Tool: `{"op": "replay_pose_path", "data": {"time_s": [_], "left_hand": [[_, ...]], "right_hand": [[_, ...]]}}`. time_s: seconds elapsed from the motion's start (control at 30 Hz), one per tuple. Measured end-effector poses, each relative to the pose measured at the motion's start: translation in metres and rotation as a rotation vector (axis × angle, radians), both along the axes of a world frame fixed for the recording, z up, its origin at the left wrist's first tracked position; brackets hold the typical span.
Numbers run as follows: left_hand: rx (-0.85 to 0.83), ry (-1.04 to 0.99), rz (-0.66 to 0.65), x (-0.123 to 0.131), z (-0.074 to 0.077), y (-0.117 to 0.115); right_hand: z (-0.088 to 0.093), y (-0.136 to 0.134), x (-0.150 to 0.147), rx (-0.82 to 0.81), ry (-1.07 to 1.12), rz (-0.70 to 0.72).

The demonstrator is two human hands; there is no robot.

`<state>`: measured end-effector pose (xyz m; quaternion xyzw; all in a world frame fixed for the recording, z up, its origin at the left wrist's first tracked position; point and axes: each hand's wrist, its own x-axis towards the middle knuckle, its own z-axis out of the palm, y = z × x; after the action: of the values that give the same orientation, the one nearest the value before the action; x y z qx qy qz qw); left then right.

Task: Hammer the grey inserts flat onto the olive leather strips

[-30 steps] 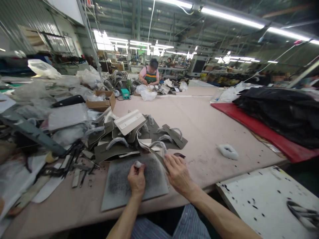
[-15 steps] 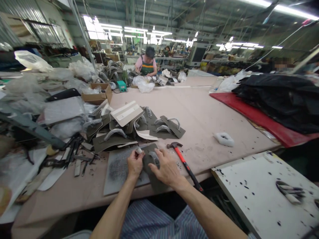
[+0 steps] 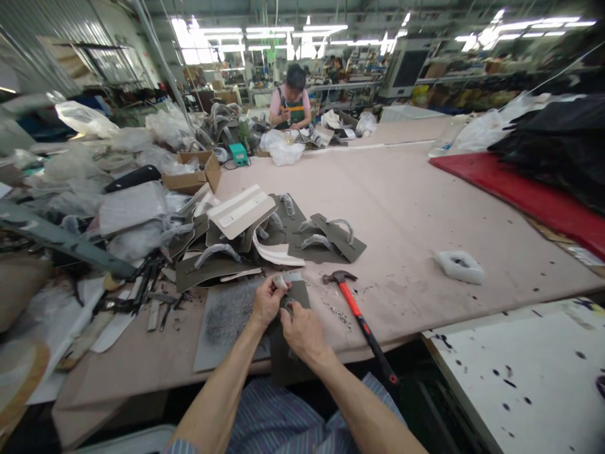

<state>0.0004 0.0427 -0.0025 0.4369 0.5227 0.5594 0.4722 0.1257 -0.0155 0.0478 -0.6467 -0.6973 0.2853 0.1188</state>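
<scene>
Lower centre: left hand (image 3: pixel 266 305) pinches small pale piece (image 3: pixel 279 282); right hand (image 3: pixel 305 332) curled over dark panel (image 3: pixel 286 364), grip unclear. Panel probably light, stiffish; best held by edges.

The head-worn camera looks forward, down at the hands (image 3: pixel 303 331).

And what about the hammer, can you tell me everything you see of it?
The hammer has a dark, metal-looking head with a curved claw, and a handle that is red near the head and mostly black lower down. It lies on the pinkish table, handle end poking past the edge. Nobody is holding it.
</scene>
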Motion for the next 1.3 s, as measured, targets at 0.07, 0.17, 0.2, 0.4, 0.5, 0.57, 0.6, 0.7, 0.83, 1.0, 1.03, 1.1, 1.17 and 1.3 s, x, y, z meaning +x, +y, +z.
{"op": "replay_pose_path", "data": {"time_s": [0.07, 0.17, 0.2, 0.4, 0.5, 0.57, 0.6, 0.7, 0.83, 1.0, 1.03, 1.1, 1.17, 1.3], "left_hand": [[-0.009, -0.004, -0.009, 0.001, 0.000, 0.000], [-0.015, -0.015, -0.013, 0.001, 0.000, -0.001], [-0.014, -0.011, -0.015, 0.001, 0.001, -0.001], [-0.006, 0.081, -0.003, 0.003, 0.001, 0.000], [-0.005, 0.087, -0.004, 0.003, 0.000, 0.000], [-0.002, 0.096, -0.001, 0.003, -0.001, 0.000], [-0.001, 0.110, 0.001, 0.003, -0.002, 0.001], [0.005, 0.184, 0.022, 0.004, -0.008, 0.002], [0.017, 0.282, 0.095, 0.008, -0.016, 0.001], [0.089, 0.441, 0.062, 0.010, -0.012, -0.004], [0.111, 0.481, 0.033, 0.010, -0.009, -0.005], [0.142, 0.535, -0.017, 0.009, -0.004, -0.006], [0.154, 0.545, -0.056, 0.008, 0.000, -0.005], [0.154, 0.545, -0.097, 0.006, 0.001, -0.003]], "right_hand": [[-0.003, 0.004, 0.008, -0.014, 0.092, 0.010], [-0.005, 0.006, 0.020, -0.040, 0.245, 0.034], [-0.006, 0.007, 0.025, -0.050, 0.292, 0.048], [-0.021, 0.011, 0.076, 0.125, 0.227, -0.112], [-0.035, 0.013, 0.117, 0.259, -0.060, -0.201], [-0.042, 0.012, 0.140, 0.277, -0.259, -0.202], [-0.045, 0.011, 0.149, 0.261, -0.334, -0.193], [-0.047, 0.008, 0.162, 0.156, -0.398, -0.160], [-0.040, 0.015, 0.162, -0.089, -0.071, -0.259], [-0.021, 0.022, 0.149, -0.649, 0.791, -0.436], [-0.016, 0.022, 0.144, -0.652, 0.821, -0.447], [0.000, 0.020, 0.134, -0.546, 0.807, -0.445], [0.019, 0.020, 0.125, -0.294, 0.725, -0.357], [0.052, 0.021, 0.112, 0.292, 0.278, -0.044]]}}
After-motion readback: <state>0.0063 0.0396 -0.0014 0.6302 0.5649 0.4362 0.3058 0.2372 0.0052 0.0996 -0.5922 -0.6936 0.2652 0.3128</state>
